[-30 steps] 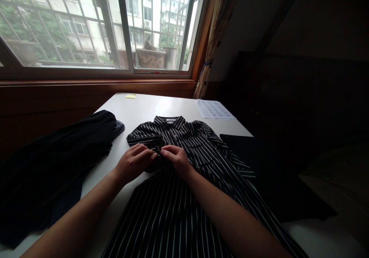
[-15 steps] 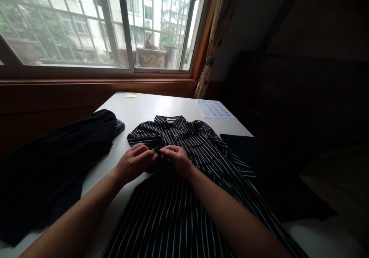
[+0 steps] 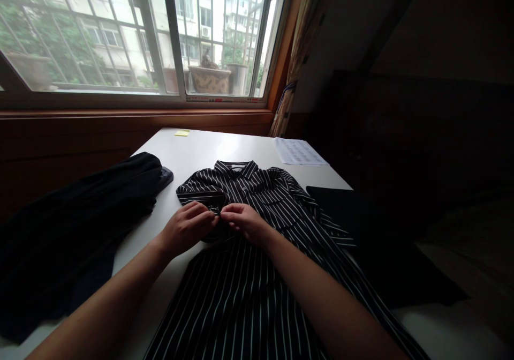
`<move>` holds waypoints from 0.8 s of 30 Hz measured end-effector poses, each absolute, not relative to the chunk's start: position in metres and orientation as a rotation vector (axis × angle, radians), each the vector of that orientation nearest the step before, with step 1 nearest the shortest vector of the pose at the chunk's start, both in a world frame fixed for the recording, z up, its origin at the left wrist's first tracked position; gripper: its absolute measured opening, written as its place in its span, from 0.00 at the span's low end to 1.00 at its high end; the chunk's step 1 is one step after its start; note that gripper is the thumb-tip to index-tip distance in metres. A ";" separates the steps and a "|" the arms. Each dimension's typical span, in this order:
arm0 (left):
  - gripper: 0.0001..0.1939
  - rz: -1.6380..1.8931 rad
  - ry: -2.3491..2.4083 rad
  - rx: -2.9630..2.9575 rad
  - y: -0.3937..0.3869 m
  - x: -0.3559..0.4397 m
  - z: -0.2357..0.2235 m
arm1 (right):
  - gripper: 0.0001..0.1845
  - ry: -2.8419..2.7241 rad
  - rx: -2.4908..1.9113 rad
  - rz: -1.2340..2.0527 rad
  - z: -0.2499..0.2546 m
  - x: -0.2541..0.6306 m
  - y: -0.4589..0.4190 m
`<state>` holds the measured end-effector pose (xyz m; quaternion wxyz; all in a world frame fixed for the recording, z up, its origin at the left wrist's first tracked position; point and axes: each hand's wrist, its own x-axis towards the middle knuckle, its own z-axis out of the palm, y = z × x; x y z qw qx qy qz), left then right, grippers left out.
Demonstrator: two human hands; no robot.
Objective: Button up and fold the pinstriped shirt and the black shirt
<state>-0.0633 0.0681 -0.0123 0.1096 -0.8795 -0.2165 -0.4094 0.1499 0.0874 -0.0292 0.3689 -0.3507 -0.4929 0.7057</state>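
Note:
A black shirt with thin white stripes [image 3: 257, 194] lies flat on the white table [image 3: 201, 148], collar toward the window. My left hand [image 3: 187, 227] and my right hand [image 3: 244, 222] meet at the shirt's front placket, just below the collar. Both pinch the striped cloth between fingertips and thumb, where a small button seems to sit. The fingertips hide the exact spot. The shirt's lower part runs toward me under my forearms.
A heap of black cloth [image 3: 76, 226] covers the table's left side, with a dark phone-like thing [image 3: 165, 175] at its edge. A printed sheet [image 3: 299, 152] and a yellow note [image 3: 182, 133] lie farther back. A dark flat pad [image 3: 341, 204] sits right of the shirt.
My hands stay at the same spot on the placket. The right hand's fingers have shifted slightly left and up against the left hand's fingertips.

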 end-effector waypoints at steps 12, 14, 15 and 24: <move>0.20 -0.934 -0.644 -2.548 0.074 -0.071 -0.017 | 0.18 -1.250 -0.889 1.795 -0.030 0.148 0.086; 0.18 -0.955 -0.656 -2.549 0.074 -0.071 -0.017 | 0.18 -1.249 -0.881 1.793 -0.030 0.148 0.086; 0.17 -0.981 -0.658 -2.551 0.074 -0.071 -0.017 | 0.17 -1.248 -0.878 1.791 -0.031 0.148 0.086; 0.08 -1.386 -0.898 -2.626 0.071 -0.062 -0.019 | 0.16 -1.250 -0.881 1.682 -0.036 0.145 0.086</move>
